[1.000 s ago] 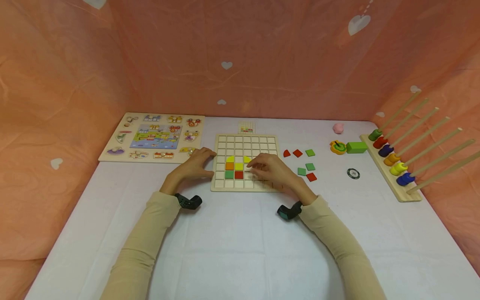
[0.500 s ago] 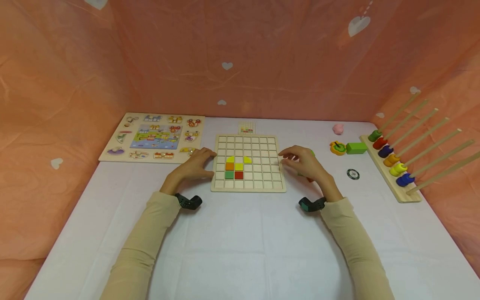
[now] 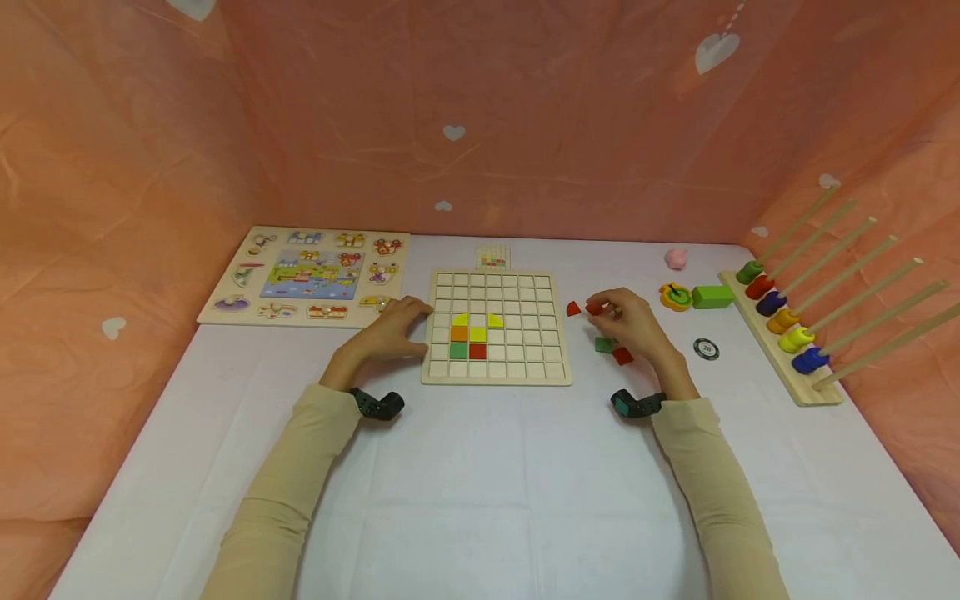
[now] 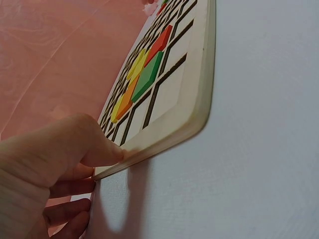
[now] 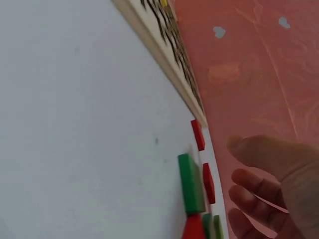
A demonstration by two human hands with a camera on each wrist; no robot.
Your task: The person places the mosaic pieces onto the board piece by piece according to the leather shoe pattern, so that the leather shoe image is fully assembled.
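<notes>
Left hand: the left hand (image 3: 390, 329) rests at the left edge of the square pale wooden grid board (image 3: 497, 372); in the left wrist view its thumb presses the board's rim (image 4: 199, 104), the other fingers loosely curled on the white tablecloth (image 3: 465, 483) beneath.
Right hand: the right hand (image 3: 628, 323) is right of the board, over the loose tiles, its fingertips at a red square wooden tile (image 3: 595, 307). Whether it pinches the tile or only touches it cannot be told; in the right wrist view the fingers (image 5: 259, 186) are loosely bent with a gap between thumb and fingers.
Board: flat on the tablecloth, with yellow, orange, green and red tiles (image 3: 469, 334) filling cells in its lower left middle.
Loose tiles: a red quarter-round tile (image 3: 573, 309) just left of the square one, a green square tile (image 3: 603, 344) and another red tile (image 3: 622, 356) nearer the person, beside the wrist.
Pattern card: a small card with a coloured grid (image 3: 492, 256) beyond the board; its print is too small to read.
Left side: a wooden picture peg puzzle (image 3: 307, 275).
Right side: a black round token (image 3: 707, 348) with a number too small to read, a green block (image 3: 712, 295), and a wooden rack of slanted rods with coloured rings (image 3: 780, 321).
</notes>
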